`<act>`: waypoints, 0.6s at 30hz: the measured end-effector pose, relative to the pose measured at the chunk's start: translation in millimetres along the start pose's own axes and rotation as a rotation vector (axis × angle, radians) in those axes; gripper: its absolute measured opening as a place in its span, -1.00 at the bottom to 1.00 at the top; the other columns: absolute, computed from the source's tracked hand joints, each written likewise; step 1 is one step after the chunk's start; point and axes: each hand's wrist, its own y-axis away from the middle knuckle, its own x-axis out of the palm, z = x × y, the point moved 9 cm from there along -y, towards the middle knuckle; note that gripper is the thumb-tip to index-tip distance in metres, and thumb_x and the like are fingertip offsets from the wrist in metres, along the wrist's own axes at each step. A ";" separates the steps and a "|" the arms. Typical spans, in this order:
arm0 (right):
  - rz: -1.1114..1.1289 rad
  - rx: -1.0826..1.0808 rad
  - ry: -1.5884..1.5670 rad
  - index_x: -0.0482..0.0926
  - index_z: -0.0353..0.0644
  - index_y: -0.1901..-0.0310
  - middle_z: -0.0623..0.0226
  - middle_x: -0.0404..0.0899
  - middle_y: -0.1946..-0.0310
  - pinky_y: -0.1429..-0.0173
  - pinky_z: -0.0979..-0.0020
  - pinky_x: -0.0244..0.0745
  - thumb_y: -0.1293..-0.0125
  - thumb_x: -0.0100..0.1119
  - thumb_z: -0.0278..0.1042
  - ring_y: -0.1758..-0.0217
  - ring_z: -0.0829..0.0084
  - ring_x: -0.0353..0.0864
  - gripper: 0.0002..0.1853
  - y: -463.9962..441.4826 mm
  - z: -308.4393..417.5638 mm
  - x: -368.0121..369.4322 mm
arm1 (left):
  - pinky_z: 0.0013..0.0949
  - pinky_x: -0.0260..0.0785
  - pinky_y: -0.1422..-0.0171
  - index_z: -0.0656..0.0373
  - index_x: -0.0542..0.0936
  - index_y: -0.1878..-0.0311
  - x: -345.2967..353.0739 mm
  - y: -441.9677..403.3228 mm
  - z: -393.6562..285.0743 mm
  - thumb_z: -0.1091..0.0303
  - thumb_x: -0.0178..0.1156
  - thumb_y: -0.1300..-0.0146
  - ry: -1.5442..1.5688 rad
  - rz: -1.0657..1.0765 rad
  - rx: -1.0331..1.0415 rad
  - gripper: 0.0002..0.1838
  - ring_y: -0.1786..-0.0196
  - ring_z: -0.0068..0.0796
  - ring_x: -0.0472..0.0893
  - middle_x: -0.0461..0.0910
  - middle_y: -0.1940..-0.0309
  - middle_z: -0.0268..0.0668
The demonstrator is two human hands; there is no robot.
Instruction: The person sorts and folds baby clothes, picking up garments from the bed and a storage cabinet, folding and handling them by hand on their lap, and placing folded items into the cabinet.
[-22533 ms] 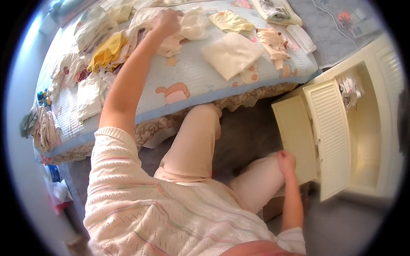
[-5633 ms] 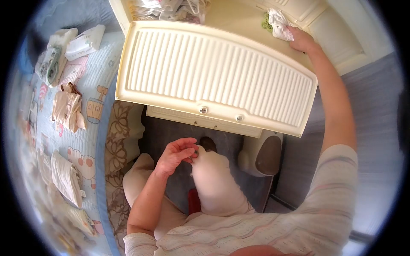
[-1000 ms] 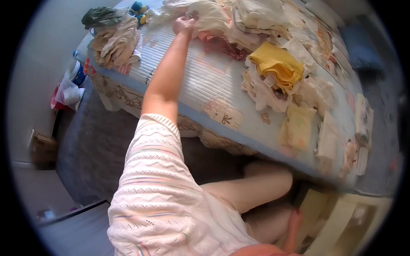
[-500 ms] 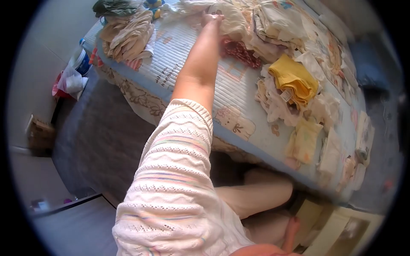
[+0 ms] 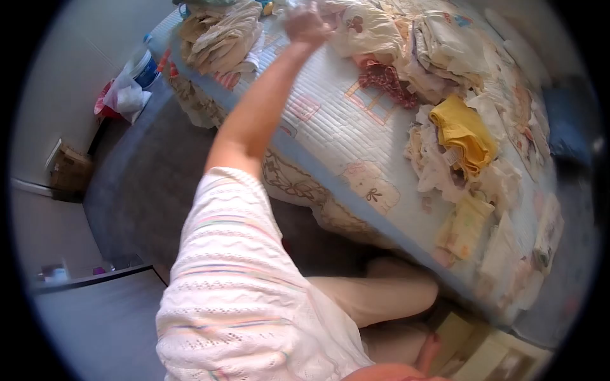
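Observation:
My left hand is stretched out to the far side of the bed, blurred, with its fingers curled. It appears closed on a thin white cloth at the top edge. Just right of it lies a cream baby garment with a dark red motif. Below that is a red patterned cloth. A pile of folded beige cloths stands to the left. At the bottom edge, my right hand shows only in part by my legs, its fingers mostly hidden.
The quilted bed carries a folded yellow cloth, a stack of white clothes and a pale yellow garment. On the floor side are a white plastic bag, a blue-and-white tub and a cardboard box.
My left hand has moved left across the bed, away from the cream garment. The view has shifted, so the bed and piles appear farther right. The right hand stays low.

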 end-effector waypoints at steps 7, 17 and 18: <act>0.075 -0.014 0.061 0.53 -0.36 0.04 -0.06 0.53 0.10 0.02 0.13 0.39 -0.20 -0.04 -0.25 0.07 0.01 0.50 -0.60 -7.3 29.0 0.5 | 0.11 0.10 -0.29 0.03 0.08 -0.36 -29.3 34.5 160.3 -0.06 0.21 0.06 -0.299 0.093 -0.303 -0.09 -0.32 0.04 0.13 0.21 -0.26 -0.09; 0.048 -0.120 -0.006 0.53 -0.37 0.06 -0.05 0.56 0.13 0.02 0.17 0.39 -0.16 -0.02 -0.23 0.09 0.01 0.53 -0.59 -14.7 31.6 11.5 | -0.20 0.31 -0.18 0.12 0.36 -0.13 -22.1 34.5 169.7 0.40 0.16 0.00 -0.173 0.092 -0.181 -0.47 -0.14 -0.08 0.41 0.47 -0.02 -0.13; 0.038 -0.161 -0.030 0.53 -0.38 0.07 -0.05 0.56 0.14 0.02 0.18 0.39 -0.16 -0.01 -0.22 0.09 0.01 0.53 -0.59 -12.6 31.5 10.8 | -0.20 0.32 -0.17 0.12 0.36 -0.14 -22.4 35.2 167.0 0.40 0.16 0.00 -0.168 0.096 -0.153 -0.46 -0.13 -0.08 0.42 0.47 -0.01 -0.13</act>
